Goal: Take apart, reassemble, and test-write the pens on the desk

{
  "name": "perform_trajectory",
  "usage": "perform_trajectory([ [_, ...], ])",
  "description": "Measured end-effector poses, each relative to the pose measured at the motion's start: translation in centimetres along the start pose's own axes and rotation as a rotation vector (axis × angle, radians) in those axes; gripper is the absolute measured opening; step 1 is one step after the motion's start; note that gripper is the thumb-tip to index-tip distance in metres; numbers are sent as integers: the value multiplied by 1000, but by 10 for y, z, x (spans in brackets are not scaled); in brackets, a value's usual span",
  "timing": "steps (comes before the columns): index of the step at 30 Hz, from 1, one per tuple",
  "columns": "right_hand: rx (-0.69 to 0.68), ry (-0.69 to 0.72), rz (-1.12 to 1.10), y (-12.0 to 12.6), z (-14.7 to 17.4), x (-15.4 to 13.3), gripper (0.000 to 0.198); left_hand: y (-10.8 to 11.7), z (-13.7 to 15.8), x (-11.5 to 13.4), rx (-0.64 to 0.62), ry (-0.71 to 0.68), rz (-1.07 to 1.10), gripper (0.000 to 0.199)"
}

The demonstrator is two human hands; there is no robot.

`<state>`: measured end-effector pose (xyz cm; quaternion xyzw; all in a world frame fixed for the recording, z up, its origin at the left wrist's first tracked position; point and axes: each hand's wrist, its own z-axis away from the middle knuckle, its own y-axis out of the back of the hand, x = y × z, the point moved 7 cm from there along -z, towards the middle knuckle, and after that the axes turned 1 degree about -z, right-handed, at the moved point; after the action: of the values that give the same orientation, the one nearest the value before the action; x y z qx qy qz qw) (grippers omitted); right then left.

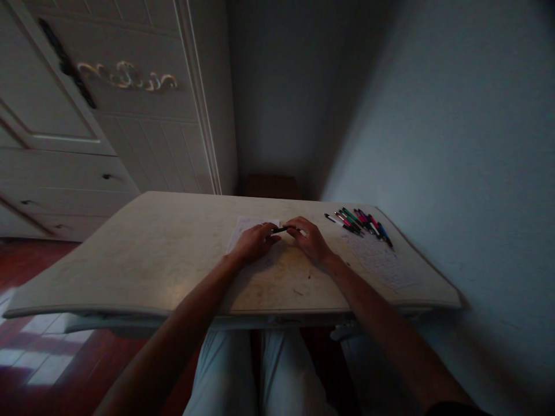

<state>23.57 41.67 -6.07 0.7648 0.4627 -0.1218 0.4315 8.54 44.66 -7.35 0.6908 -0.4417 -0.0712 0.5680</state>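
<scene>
A slim dark pen [281,229] was between your fingertips, over the table [173,248]. Your left hand [255,242] pinched one end, and your right hand [310,240] pinched the other. Under and around your left fingers lay a marked paper sheet [241,227]. Well to the right of your right fingers, loose pens [359,221] lay bunched near a second sheet [384,263].
</scene>
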Motion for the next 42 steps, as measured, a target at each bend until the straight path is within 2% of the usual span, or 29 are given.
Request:
perform_trajectory([
  [5,-147,69,214,-15,4,7,29,2,0,1,19,-40,-171,21],
  [11,-281,20,586,-30,4,4,26,-3,-1,10,10,-123,-337,20],
  [15,-328,-10,711,-34,3,2,22,-8,-3,13,-7,-123,-384,20],
  [25,-359,-10,781,-30,0,-3,18,-2,-2,19,19,-95,-384,22],
  [33,-331,-11,816,-27,-4,-14,20,-3,-2,7,-29,89,-273,27],
  [42,-288,97,800,-30,-6,-20,22,7,-1,-2,-59,270,-122,29],
])
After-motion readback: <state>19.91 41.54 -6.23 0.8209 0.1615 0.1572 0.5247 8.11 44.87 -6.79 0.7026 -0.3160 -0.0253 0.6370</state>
